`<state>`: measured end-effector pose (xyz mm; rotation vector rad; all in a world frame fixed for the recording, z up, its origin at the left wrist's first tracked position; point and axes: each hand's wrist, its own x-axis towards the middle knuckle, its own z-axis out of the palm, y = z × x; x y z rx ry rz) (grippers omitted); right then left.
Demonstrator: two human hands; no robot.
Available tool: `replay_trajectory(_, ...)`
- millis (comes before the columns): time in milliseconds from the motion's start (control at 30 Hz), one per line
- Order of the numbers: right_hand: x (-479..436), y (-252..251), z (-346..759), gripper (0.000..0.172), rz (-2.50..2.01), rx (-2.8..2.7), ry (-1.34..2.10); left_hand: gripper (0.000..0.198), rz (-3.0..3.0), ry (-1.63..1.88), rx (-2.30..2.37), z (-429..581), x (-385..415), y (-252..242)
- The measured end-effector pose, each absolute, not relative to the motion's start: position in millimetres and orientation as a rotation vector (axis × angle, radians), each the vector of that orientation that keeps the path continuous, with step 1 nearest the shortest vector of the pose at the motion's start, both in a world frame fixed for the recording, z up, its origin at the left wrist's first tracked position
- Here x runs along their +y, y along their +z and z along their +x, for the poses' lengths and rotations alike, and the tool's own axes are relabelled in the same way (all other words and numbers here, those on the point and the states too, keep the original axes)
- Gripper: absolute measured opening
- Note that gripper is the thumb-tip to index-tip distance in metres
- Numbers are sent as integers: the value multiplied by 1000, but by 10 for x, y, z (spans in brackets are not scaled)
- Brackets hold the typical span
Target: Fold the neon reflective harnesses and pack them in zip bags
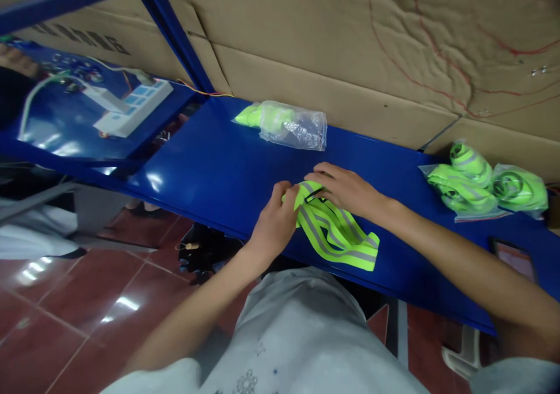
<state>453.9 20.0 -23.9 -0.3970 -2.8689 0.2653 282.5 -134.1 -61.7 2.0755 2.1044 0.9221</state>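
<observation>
A neon yellow-green reflective strap (345,239) with grey stripes lies in loose folds near the front edge of the blue table. My left hand (277,216) pinches its left end, fingers closed on the fabric. At the upper part of the strap, my right hand (343,187) has its fingers curled over the band, beside a dark buckle or slider (312,194). Part of the strap is hidden under the right fingers. Behind my hands, a clear plastic bag (301,127) partly encloses another neon band.
Several bagged neon straps (470,181) are piled at the right, near a phone (514,259). On the left stand a white power strip (135,107) and a blue frame post (175,32). A cardboard wall (328,50) closes the back. Another person's hand (20,60) shows far left.
</observation>
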Motion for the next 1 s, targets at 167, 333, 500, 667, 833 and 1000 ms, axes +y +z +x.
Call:
replay_trajectory(167, -41, -405, 4846, 45, -325, -2782, -32, 37, 2452, 924, 1926, 2842, -1398, -734)
replay_trajectory(333, -118, -543, 5103, 41, -189, -2772, -75, 32, 2525, 852, 1615, 2850, -1569, -653)
replay_trajectory(500, -85, -404, 5064, 29, -271, -2845, 112, 15, 2272, 1051, 1620, 2879, -1553, -597)
replay_trajectory(667, 90, -139, 4733, 16, -389, -3050, 347, 43, 1897, 1009, 2017, 2839, -1322, -558)
replay_trajectory(833, 472, -186, 4440, 68, -405, -2957, 540, 62, 1737, 784, 2047, 2668, -1165, -501)
replay_trajectory(1000, 696, -141, 4354, 40, -366, -3092, 894, 50, 1987, 755, 2125, 2710, -1114, -464)
